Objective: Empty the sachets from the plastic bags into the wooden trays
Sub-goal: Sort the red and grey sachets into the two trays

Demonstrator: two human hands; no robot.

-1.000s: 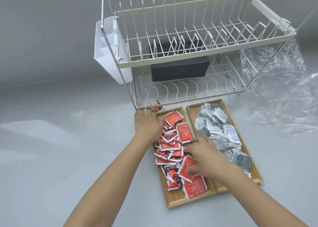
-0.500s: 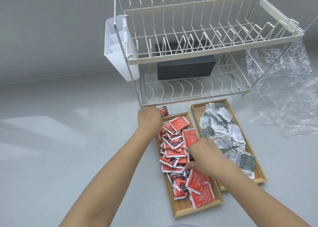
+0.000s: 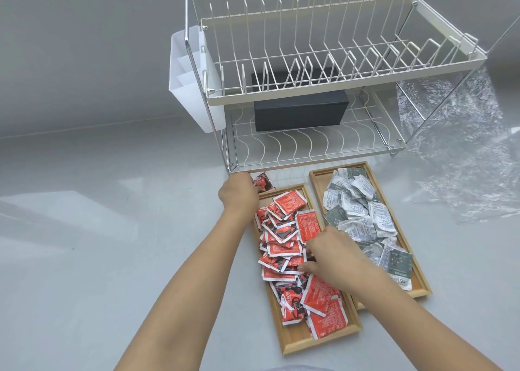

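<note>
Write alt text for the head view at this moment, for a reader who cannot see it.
A person's two bare hands work over two wooden trays on a grey counter: the left hand reaches a stray red sachet beyond the left tray of red sachets, the right hand rests on that pile. The right tray holds grey sachets; behind stands a dish rack, beside crumpled clear plastic.

Two bare forearms rising from the bottom edge toward the middle of the frame, the left one running long and straight from lower left, the right one from lower right. Left hand [image 3: 237, 192] just above centre, back up, knuckles bent and fingers curled under at its upper right, their tips hidden. Right hand [image 3: 330, 253] lower, right of centre, back up, fingers [image 3: 315, 246] bent leftward and thumb tucked low on its left side.
</note>
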